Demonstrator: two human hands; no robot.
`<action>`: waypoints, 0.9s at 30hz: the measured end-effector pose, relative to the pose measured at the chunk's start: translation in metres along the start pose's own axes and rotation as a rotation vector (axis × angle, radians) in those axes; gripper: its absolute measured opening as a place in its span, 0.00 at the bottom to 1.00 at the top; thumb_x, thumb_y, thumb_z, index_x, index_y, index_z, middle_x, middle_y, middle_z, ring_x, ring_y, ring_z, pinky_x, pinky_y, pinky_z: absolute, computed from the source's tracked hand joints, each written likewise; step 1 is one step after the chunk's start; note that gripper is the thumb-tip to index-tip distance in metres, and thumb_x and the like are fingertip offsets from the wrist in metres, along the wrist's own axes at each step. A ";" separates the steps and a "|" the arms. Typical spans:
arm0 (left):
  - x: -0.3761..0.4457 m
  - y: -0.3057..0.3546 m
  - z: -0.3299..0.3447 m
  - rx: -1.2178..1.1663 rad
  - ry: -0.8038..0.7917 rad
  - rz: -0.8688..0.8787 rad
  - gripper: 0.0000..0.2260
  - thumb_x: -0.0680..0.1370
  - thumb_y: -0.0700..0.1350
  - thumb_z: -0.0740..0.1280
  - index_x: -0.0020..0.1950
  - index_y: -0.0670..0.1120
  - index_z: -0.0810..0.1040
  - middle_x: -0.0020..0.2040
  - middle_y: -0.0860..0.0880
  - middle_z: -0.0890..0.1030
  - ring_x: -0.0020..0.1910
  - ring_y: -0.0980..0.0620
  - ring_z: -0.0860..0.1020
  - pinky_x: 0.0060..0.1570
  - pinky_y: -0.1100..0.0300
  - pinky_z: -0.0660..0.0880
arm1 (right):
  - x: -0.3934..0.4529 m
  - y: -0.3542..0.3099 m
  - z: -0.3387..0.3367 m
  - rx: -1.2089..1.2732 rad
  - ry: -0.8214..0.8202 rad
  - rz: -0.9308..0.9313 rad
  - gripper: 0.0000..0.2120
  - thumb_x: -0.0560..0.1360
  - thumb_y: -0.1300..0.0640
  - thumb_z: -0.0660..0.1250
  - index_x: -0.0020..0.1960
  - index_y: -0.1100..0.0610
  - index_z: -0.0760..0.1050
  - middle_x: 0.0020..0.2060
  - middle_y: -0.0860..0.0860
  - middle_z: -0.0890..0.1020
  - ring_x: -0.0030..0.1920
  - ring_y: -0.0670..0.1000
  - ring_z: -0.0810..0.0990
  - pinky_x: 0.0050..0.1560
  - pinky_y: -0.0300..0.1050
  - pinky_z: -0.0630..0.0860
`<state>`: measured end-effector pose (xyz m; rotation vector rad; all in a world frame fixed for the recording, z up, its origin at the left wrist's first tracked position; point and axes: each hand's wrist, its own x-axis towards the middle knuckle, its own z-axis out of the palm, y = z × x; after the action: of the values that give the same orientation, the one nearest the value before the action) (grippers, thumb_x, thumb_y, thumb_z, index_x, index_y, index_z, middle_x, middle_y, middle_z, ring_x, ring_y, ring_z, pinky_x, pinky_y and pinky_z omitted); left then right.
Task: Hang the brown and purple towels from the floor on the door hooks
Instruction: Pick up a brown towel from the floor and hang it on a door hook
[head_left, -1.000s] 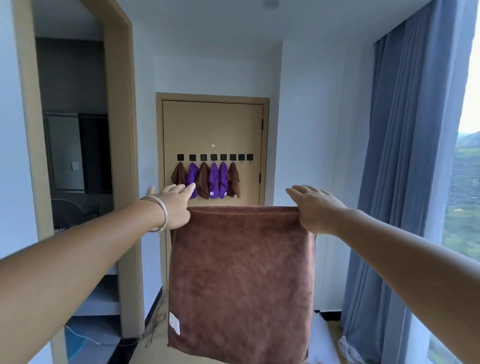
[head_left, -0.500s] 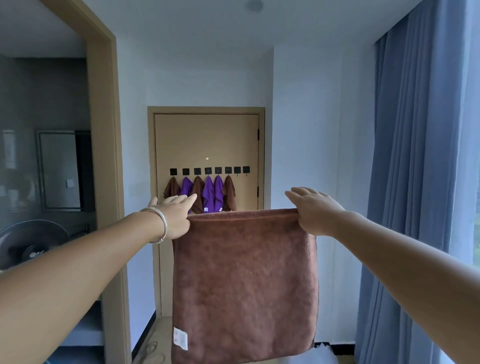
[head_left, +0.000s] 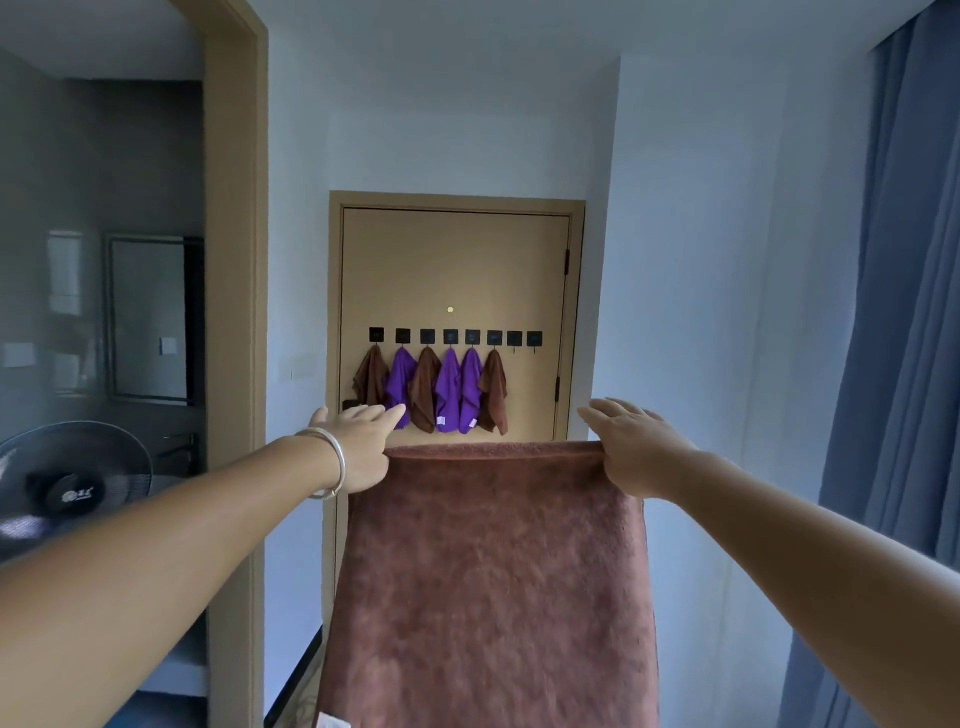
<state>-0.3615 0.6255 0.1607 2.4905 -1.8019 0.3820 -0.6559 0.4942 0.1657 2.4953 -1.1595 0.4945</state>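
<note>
A brown towel (head_left: 493, 582) hangs spread out in front of me, held by its top corners. My left hand (head_left: 358, 447), with a silver bracelet on the wrist, grips the left corner. My right hand (head_left: 631, 447) grips the right corner. Straight ahead is a tan door (head_left: 457, 260) with a row of black hooks (head_left: 452, 336). Several brown and purple towels (head_left: 431, 389) hang from the left hooks. The two rightmost hooks (head_left: 524, 339) are bare.
A wooden door frame (head_left: 234, 312) stands at the left, with a black fan (head_left: 72, 488) behind it. Blue curtains (head_left: 904, 364) hang along the right side. White walls flank the short passage to the door.
The view has tilted up and drawn closer to the door, so the floor has dropped out of sight. Both hands still hold the brown towel spread out.
</note>
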 end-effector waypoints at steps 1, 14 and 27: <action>0.014 -0.008 0.004 0.001 0.005 0.002 0.33 0.77 0.40 0.53 0.79 0.52 0.41 0.79 0.53 0.49 0.78 0.52 0.47 0.73 0.43 0.44 | 0.015 -0.003 0.007 -0.008 -0.004 -0.001 0.28 0.77 0.64 0.56 0.76 0.51 0.58 0.75 0.48 0.61 0.76 0.52 0.54 0.74 0.51 0.54; 0.197 -0.097 0.043 -0.090 0.071 0.073 0.34 0.76 0.40 0.53 0.79 0.52 0.43 0.78 0.52 0.52 0.77 0.53 0.48 0.73 0.42 0.42 | 0.185 -0.024 0.075 -0.034 -0.009 0.067 0.31 0.77 0.65 0.55 0.77 0.50 0.54 0.76 0.48 0.59 0.76 0.51 0.54 0.74 0.50 0.54; 0.341 -0.103 0.090 -0.086 0.072 0.119 0.33 0.77 0.39 0.53 0.79 0.53 0.44 0.79 0.53 0.51 0.77 0.53 0.49 0.75 0.42 0.45 | 0.311 0.021 0.161 -0.007 -0.011 0.080 0.31 0.78 0.65 0.56 0.78 0.49 0.54 0.76 0.47 0.60 0.76 0.52 0.55 0.74 0.50 0.56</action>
<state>-0.1492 0.3252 0.1608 2.2905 -1.9010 0.3848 -0.4568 0.2048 0.1664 2.4565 -1.2676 0.4982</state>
